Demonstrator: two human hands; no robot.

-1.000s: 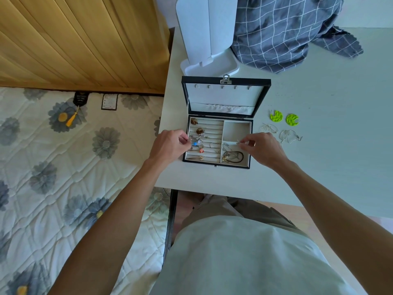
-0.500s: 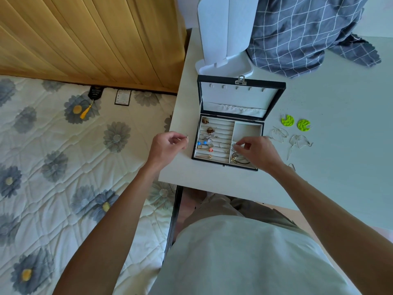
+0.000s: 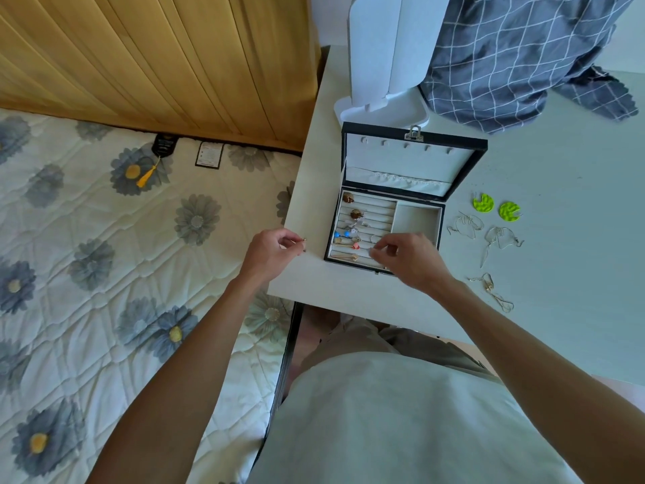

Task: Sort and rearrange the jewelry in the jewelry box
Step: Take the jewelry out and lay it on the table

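From the head camera, the open black jewelry box with pale grey lining point(image 3: 401, 204) sits on the pale surface point(image 3: 558, 309), lid upright. The left hand point(image 3: 272, 251) hovers just left of the box over the surface's corner, wrist bent, fingers curled and pinching a small gold-coloured piece point(image 3: 304, 240). The right hand point(image 3: 412, 262) reaches over the box's front right corner, fingers bunched above the ring rolls; whether they hold anything I cannot tell. Two lime-green round earrings point(image 3: 495, 207) and thin silver wire earrings point(image 3: 488, 235) lie right of the box.
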